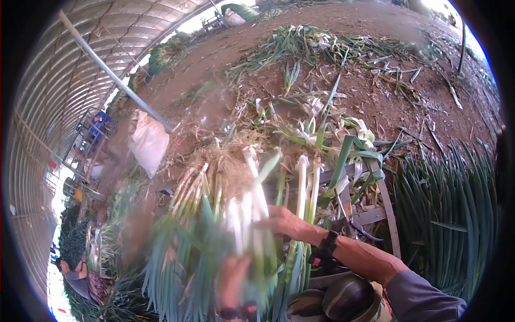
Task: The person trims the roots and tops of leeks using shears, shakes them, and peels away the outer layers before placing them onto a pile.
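Note:
A bunch of long green onions (244, 214) lies in front of me, white stalks and hairy roots away from me, green leaves towards me. My right hand (280, 221) is closed around a white stalk in this bunch, a dark band on its wrist. Lower down, my left hand (234, 276) is smeared by motion at the same onions, so its fingers cannot be made out. More unpeeled green onions (188, 185) lie at the left with brownish roots. Separate white stalks (306, 185) stand out just right of my right hand.
A metal frame (370, 216) with a curved blade-like piece (366, 231) is at the right. Dense green onion leaves (450, 225) fill the far right. Peeled leaf waste (306, 45) litters the soil. A white sack (148, 142) stands by a slanted pole (110, 70). Another person's hand (65, 266) shows lower left.

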A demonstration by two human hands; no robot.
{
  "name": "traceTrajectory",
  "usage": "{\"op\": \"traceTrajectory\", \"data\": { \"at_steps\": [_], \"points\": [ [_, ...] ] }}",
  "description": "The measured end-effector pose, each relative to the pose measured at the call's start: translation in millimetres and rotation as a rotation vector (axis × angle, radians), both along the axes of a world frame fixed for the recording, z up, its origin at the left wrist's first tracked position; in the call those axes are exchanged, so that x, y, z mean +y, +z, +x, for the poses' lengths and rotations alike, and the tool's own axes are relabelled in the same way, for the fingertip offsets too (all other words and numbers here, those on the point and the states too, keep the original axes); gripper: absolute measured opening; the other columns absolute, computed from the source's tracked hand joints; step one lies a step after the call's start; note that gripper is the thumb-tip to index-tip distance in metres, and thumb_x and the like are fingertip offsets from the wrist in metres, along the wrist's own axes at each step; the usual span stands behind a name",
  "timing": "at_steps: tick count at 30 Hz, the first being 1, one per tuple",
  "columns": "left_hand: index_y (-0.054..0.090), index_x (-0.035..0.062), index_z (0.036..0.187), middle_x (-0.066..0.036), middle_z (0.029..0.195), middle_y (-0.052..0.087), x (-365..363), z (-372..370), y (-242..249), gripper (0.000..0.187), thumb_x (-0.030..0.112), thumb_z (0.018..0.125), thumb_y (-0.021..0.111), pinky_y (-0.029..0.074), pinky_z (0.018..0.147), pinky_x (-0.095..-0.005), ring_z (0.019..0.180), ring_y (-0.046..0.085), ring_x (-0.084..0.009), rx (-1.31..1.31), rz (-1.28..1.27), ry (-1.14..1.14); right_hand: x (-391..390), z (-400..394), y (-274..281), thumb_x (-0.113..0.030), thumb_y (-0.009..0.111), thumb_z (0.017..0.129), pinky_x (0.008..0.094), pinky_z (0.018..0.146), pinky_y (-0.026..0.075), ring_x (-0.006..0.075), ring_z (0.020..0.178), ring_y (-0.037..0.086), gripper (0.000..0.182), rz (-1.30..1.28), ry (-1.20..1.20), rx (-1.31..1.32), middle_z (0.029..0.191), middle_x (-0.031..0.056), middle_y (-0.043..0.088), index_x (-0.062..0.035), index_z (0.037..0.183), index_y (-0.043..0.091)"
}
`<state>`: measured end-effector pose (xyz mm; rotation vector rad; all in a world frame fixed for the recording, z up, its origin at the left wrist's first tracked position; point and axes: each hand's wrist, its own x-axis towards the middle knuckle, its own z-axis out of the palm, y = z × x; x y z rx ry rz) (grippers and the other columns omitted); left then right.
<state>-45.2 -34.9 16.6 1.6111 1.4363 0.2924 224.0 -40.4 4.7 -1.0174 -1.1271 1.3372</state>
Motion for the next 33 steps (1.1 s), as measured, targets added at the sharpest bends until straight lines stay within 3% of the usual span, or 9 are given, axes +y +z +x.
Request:
{"op": "traceTrajectory", "data": {
  "at_steps": [6,8,11,13,16,19,22,30,33],
  "points": [
    [0.07,0.0002,0.11,-0.005,0.094,0.07,2,13,1,0.048,0.039,0.082,0.074,0.045,0.082,-0.0326,0.088,0.06,-0.0135,-0.253,0.075,0.222,2,-4,8,-0.04,0.072,0.089,0.0271,0.052,0.042,0.0094,0.055,0.049,0.046,-0.126,0.106,0.037,0.071,-0.0007,0.057,-0.0057,0.12,0.067],
    [0.065,0.002,0.102,-0.007,0.088,0.068,0,31,32,0.039,0.033,0.082,0.077,0.047,0.068,-0.0302,0.071,0.059,-0.0154,-0.406,0.079,0.448,-3,-2,19,-0.041,0.072,0.09,0.0265,0.051,0.041,0.0085,0.054,0.048,0.044,-0.113,0.108,0.042,0.069,-0.0015,0.055,-0.006,0.117,0.068],
    [0.064,0.0016,0.105,-0.007,0.09,0.068,26,17,15,0.039,0.036,0.088,0.073,0.046,0.065,-0.0294,0.066,0.058,-0.0149,-0.29,0.063,0.315,-7,-2,33,-0.043,0.069,0.093,0.0278,0.053,0.043,0.0087,0.056,0.049,0.042,-0.207,0.102,-0.008,0.071,-0.0012,0.057,-0.0054,0.111,0.07],
    [0.063,0.0005,0.116,-0.009,0.105,0.07,37,6,-18,0.047,0.041,0.093,0.067,0.049,0.075,-0.0309,0.086,0.064,-0.0171,-0.108,0.101,0.123,-4,-9,31,-0.047,0.067,0.094,0.0303,0.056,0.045,0.0104,0.059,0.051,0.047,-0.19,0.055,-0.016,0.071,0.0012,0.058,-0.0025,0.106,0.071],
    [0.053,-0.001,0.133,-0.013,0.122,0.063,11,30,-12,0.065,0.04,0.088,0.075,0.046,0.099,-0.0378,0.116,0.059,-0.0258,-0.357,0.052,0.132,17,-24,-17,-0.055,0.065,0.093,0.0354,0.063,0.048,0.0168,0.067,0.057,0.058,-0.005,-0.063,-0.183,0.074,0.0071,0.061,0.0017,0.101,0.07],
    [0.042,-0.0042,0.14,-0.019,0.125,0.061,7,50,-11,0.088,0.034,0.075,0.086,0.045,0.102,-0.0408,0.12,0.057,-0.0296,0.022,0.247,-0.204,37,-36,-55,-0.038,0.066,0.093,0.0393,0.084,0.051,0.0271,0.092,0.062,0.05,0.023,-0.02,-0.385,0.111,0.017,0.058,-0.0018,0.126,0.058],
    [0.035,-0.0055,0.143,-0.025,0.129,0.058,-12,76,4,0.104,0.029,0.064,0.093,0.047,0.1,-0.044,0.119,0.059,-0.0347,0.147,0.482,-0.103,30,-37,-26,-0.03,0.066,0.093,0.0419,0.092,0.053,0.0349,0.101,0.066,0.05,-0.015,0.068,-0.563,0.119,0.0255,0.061,-0.0043,0.134,0.056],
    [0.058,-0.0037,0.122,-0.019,0.111,0.069,-9,31,-33,0.062,0.017,0.07,0.086,0.053,0.087,-0.0382,0.099,0.067,-0.027,0.103,0.603,0.095,-7,-23,40,-0.035,0.067,0.091,0.042,0.076,0.056,0.0338,0.078,0.069,0.042,0.212,0.102,-0.618,0.089,0.0219,0.069,-0.002,0.116,0.064],
    [0.064,-0.0028,0.115,-0.011,0.102,0.071,-6,19,35,0.048,0.009,0.071,0.08,0.053,0.08,-0.0316,0.09,0.067,-0.0191,-0.061,0.357,0.226,-27,0,69,-0.043,0.07,0.088,0.0421,0.075,0.056,0.0333,0.076,0.068,0.046,0.334,0.152,-0.633,0.083,0.0208,0.068,0.0005,0.104,0.066]
  ]
}}
